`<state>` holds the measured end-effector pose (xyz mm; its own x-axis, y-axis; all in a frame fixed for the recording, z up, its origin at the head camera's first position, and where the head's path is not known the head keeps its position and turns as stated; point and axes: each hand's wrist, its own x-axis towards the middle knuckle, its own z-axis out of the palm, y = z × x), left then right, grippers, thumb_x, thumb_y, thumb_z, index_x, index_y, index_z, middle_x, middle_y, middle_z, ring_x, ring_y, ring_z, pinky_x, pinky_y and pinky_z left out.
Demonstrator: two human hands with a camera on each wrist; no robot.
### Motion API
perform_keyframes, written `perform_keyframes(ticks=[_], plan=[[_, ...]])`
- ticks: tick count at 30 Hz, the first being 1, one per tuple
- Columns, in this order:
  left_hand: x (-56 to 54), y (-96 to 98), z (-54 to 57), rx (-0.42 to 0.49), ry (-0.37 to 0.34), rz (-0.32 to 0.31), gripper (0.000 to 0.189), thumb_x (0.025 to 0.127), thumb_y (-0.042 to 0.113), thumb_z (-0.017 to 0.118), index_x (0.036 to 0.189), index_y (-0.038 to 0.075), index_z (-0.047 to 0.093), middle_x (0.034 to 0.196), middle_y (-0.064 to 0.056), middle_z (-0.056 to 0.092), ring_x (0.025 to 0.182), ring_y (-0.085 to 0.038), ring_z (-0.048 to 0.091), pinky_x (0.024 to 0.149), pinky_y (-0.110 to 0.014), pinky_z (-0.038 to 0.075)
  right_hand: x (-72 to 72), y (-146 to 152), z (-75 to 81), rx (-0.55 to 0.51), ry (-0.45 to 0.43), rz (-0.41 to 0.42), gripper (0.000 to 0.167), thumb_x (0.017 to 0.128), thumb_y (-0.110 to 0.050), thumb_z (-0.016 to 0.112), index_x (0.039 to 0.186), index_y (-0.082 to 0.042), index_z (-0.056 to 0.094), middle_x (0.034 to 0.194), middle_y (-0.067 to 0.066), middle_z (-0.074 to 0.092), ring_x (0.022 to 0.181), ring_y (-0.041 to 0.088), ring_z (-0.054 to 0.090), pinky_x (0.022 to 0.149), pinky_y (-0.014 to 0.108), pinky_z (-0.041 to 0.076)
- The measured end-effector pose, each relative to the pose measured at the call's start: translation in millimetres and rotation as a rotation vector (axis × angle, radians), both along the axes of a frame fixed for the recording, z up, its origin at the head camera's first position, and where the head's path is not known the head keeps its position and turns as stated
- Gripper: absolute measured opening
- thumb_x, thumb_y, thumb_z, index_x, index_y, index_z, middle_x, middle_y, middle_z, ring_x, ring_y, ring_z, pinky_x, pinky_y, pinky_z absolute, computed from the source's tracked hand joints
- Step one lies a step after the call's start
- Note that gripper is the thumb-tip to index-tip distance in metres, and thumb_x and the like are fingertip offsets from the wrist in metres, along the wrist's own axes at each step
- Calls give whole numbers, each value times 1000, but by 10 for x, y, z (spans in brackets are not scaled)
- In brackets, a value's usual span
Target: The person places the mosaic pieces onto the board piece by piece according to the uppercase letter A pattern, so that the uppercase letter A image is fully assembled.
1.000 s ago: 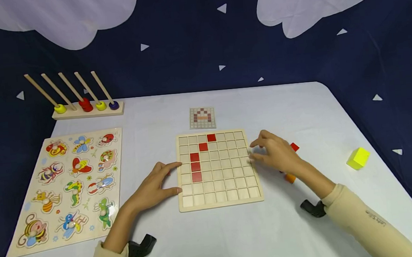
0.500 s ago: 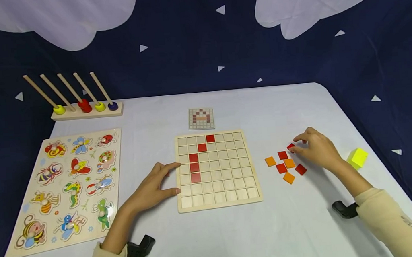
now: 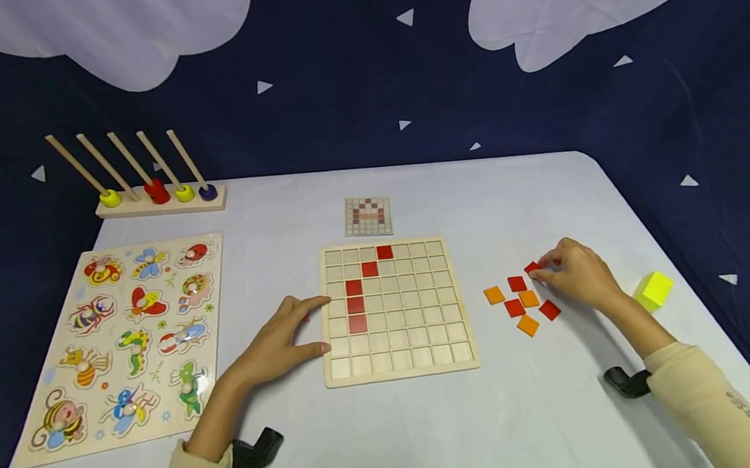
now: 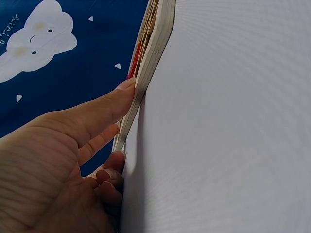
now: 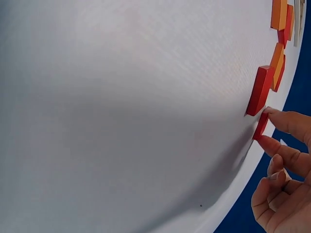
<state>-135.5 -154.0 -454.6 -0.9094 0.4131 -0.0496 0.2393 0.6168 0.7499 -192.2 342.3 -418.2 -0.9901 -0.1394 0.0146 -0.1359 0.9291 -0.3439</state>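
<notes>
A wooden grid board [image 3: 416, 337] lies in the middle of the table, with several red square tiles [image 3: 355, 304] set in its cells on the left and top. My left hand [image 3: 276, 344] rests against the board's left edge, thumb and index finger spread and touching it. To the right of the board, my right hand [image 3: 578, 271] pinches a red tile [image 5: 261, 125] between thumb and fingertip at the table top. Beside that hand lie several loose red tiles [image 3: 515, 307] and orange tiles [image 3: 528, 325].
A small pattern card [image 3: 368, 216] lies beyond the board. An insect peg puzzle [image 3: 110, 358] is on the left, with a wooden peg stacker [image 3: 159, 203] behind it. A yellow block [image 3: 653, 291] stands right of my right hand. Dark cloth [image 3: 365, 102] hangs behind the table.
My right hand has moved right, from the board's right edge to the loose tiles, and now pinches a red tile there. My left hand has stayed at the board's left edge.
</notes>
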Motion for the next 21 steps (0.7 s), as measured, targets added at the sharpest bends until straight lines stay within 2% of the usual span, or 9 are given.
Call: perform_keyframes(ticks=[5, 15, 21], plan=[[-2, 3, 0, -6, 15, 0, 74, 82, 27, 81, 147, 19, 47, 97, -3, 41, 84, -15, 39, 75, -31, 37, -9, -36, -2, 23, -2, -11, 30, 80, -18, 80, 95, 7, 74, 84, 12, 55, 74, 26, 50, 63, 34, 37], [4, -6, -2, 4, 28, 0, 73, 82, 27, 81, 146, 18, 48, 96, -4, 41, 84, -15, 39, 74, -31, 37, -28, -84, -17, 46, -13, -40, 38, 77, -24, 80, 98, 7, 73, 90, 15, 58, 79, 29, 55, 66, 39, 42], [8, -7, -10, 12, 21, -8, 72, 82, 28, 81, 146, 17, 48, 95, -4, 41, 84, -15, 39, 73, -31, 36, -36, -134, -29, 30, 72, 18, 34, 76, -21, 81, 95, 5, 74, 87, 12, 58, 75, 26, 53, 63, 35, 40]])
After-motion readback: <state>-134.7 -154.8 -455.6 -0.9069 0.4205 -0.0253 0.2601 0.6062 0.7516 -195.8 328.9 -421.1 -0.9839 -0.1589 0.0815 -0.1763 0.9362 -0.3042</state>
